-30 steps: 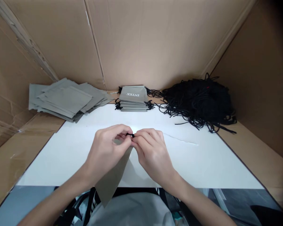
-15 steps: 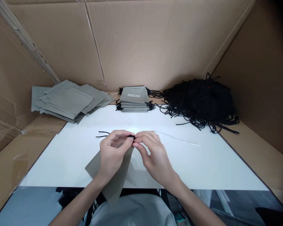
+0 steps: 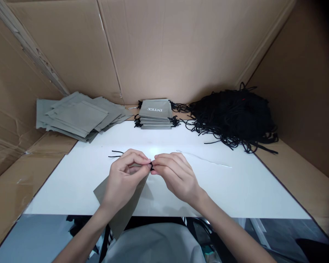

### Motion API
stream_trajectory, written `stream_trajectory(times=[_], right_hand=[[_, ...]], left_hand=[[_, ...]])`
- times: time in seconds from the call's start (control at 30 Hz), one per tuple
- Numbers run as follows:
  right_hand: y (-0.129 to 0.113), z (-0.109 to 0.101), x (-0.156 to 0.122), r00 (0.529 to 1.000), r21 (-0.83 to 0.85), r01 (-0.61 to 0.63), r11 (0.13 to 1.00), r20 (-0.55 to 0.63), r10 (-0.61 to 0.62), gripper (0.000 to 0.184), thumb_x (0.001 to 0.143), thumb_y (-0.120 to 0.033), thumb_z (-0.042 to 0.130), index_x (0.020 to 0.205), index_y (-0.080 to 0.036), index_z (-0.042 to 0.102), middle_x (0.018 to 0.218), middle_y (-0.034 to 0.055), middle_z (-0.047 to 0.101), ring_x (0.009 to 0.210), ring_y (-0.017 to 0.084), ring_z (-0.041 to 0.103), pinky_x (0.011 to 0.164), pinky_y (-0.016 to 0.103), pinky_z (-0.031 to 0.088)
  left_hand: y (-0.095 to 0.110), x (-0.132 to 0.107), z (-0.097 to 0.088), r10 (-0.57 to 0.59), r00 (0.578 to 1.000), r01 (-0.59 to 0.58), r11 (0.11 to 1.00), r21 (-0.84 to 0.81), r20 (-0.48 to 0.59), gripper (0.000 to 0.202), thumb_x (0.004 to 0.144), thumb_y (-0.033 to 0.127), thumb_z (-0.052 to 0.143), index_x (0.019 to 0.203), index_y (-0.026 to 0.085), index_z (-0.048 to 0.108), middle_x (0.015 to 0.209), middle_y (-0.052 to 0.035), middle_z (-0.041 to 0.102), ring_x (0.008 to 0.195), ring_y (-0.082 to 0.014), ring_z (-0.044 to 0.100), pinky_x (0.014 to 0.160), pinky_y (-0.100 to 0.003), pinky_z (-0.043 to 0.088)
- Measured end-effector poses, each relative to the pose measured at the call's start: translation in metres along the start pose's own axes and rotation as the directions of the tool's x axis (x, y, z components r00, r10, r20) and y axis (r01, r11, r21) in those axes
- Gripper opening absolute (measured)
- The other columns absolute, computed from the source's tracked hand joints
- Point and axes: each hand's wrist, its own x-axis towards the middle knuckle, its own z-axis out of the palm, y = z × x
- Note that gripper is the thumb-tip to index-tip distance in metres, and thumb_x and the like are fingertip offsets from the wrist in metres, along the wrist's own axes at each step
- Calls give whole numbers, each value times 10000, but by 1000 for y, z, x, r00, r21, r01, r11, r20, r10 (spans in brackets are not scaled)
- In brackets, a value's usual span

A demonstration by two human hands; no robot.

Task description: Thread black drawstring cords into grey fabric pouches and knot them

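Grey pouch [image 3: 117, 212] pinched at its top corner between your two hands, above the near edge of the white board [image 3: 235, 190].

Your left hand [image 3: 123, 179] grips the pouch's upper edge with thumb and forefinger closed; your right hand [image 3: 175, 173] pinches the black cord [image 3: 151, 167] right where it meets that edge, fingertips of both hands almost touching. Two cord ends [image 3: 115, 153] poke out left of your left hand. Behind lie loose grey pouches [image 3: 76, 115], a finished stack [image 3: 155, 113] and a heap of black cords [image 3: 233, 117].
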Motion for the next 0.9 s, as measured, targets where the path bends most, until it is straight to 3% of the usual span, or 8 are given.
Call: stream_trajectory(times=[0.17,0.3,0.47,0.53,0.63,0.7,0.77,0.9], right_hand=[[5,-1,5,999,171,10,985,35,-16,150,955,-55,522,895,-174,591,930,85,707,976,187,651,820,318,562],[5,3,5,998,175,39,984,33,-45,172,930,-5,521,872,-162,561,905,106,687,931,200,624,785,330,571],[3,7,2,997,321,-76,944,7,78,144,937,-46,553,887,-178,578,926,94,692,936,195,647,801,334,568],[2,8,1,970,481,-223,848,26,241,123,942,-82,580,894,-191,609,954,72,698,908,166,661,799,308,565],[2,12,1,873,723,-412,555,139,467,66,932,-182,644,869,-202,639,948,45,709,863,147,678,772,283,566],[3,15,1,821,808,-461,367,231,522,99,912,-258,682,844,-198,642,913,39,715,830,152,686,736,282,572],[3,17,2,802,831,-472,295,266,535,125,902,-287,696,834,-195,646,895,36,717,803,153,687,714,284,573],[0,16,2,844,721,-415,556,77,531,52,915,-193,675,866,-211,679,944,34,710,893,156,674,825,312,550]], left_hand=[[-3,-2,-2,-91,995,93,993,-68,35,28,768,194,737,752,199,715,881,-40,692,849,-177,670,743,-263,580],[-13,-9,8,-201,974,172,957,-234,-105,135,766,176,754,876,196,679,867,-14,701,841,-148,666,754,-224,556],[-24,-17,25,-111,963,17,935,-355,-246,223,804,120,724,896,210,541,870,16,701,828,-108,667,749,-189,547],[-27,-17,29,26,956,-126,936,-329,-291,248,822,86,700,879,215,495,857,33,701,836,-87,667,800,-185,542],[-32,-14,30,188,943,-270,914,-303,-274,279,848,38,651,879,222,443,853,47,687,842,-66,651,825,-175,531],[-36,-10,29,251,941,-313,899,-306,-226,281,866,19,618,888,225,428,859,47,668,837,-60,636,801,-167,528],[-39,-8,27,296,938,-339,893,-296,-182,271,880,10,597,907,225,435,872,42,653,850,-60,628,800,-169,529],[-40,-5,26,360,915,-398,879,-263,-181,273,881,-3,599,951,223,464,901,29,657,917,-73,648,865,-205,546]])
